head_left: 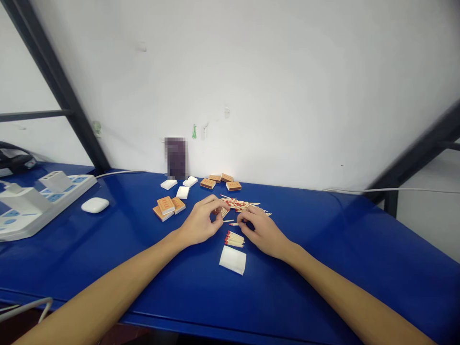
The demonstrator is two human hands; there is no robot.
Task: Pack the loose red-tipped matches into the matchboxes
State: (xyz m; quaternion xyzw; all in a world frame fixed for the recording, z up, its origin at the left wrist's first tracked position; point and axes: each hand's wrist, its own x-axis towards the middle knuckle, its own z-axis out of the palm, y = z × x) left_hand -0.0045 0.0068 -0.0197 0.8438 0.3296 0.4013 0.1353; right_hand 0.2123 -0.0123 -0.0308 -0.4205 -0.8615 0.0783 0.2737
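Head view: thin red-tipped wooden matchsticks (235,238)

Red print on orange matchboxes (166,205): too small to read.

Left hand (201,224) and right hand (261,234) touch loose matches (240,205) on blue table (323,249).

Glossy, smooth blue table (323,249); pale wooden matches (235,238) with matt red heads; matt white cardboard tray (233,259); orange paper-faced matchboxes (166,205); glossy white plastic case (95,205).
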